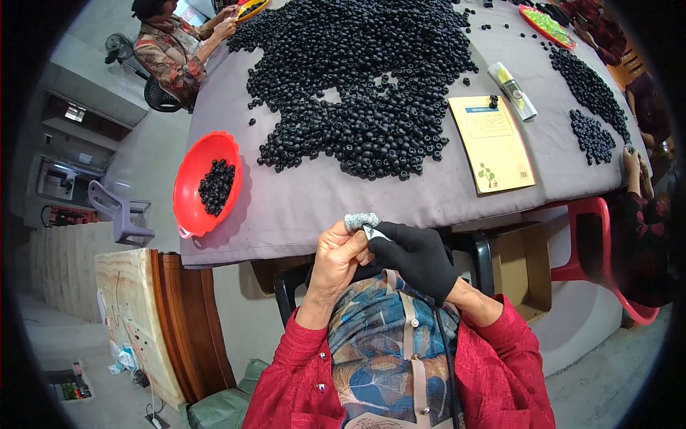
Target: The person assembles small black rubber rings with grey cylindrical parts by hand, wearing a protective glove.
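Just off the table's near edge, my two hands meet in front of my chest. My left hand (334,261) is bare apart from a grey knitted finger sleeve (360,221), and its thumb and fingers are pinched together. What they pinch, if anything, is hidden. A black glove covers my right hand (421,259), closed on a small whitish pointed piece (374,233) that shows between the hands. Beyond them spreads a big heap of small round black pieces (364,107), some with a visible hole. To the left, more such pieces (217,187) lie in a red scalloped basin (187,187).
A grey cloth covers the table (300,214). A yellow booklet (493,146) and a clear-wrapped roll (512,91) lie on the right, near smaller black piles (592,136). One person (171,53) sits far left; others sit along the right. A red chair (597,214) stands right.
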